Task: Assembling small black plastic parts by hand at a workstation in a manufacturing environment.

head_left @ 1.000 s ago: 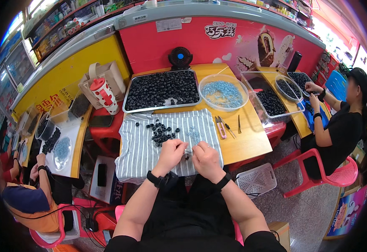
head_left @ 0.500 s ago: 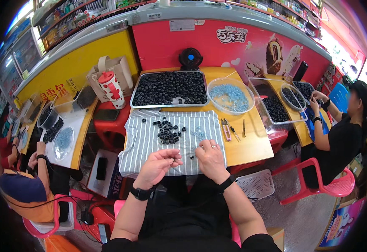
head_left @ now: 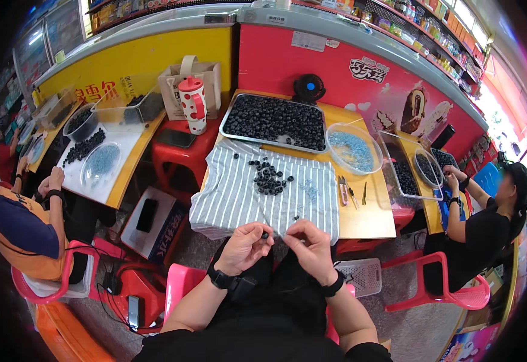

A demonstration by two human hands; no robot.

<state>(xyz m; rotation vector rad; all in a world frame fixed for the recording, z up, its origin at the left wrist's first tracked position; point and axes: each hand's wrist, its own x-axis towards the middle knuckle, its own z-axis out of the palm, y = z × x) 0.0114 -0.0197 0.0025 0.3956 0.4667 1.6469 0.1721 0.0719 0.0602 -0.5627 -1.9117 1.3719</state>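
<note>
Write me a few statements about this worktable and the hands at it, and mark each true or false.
1. The left hand holds a small black piece. True.
2. The tray is filled with light-blue pieces. False: the tray holds black pieces.
3. The red-lidded cup has red spots on white. True.
4. The striped cloth hangs on the pink wall. False: the striped cloth lies on the table, draping over its near edge.
5. The black fan stands in front of the tray, nearest the person. False: the black fan is behind the tray, by the wall.
</note>
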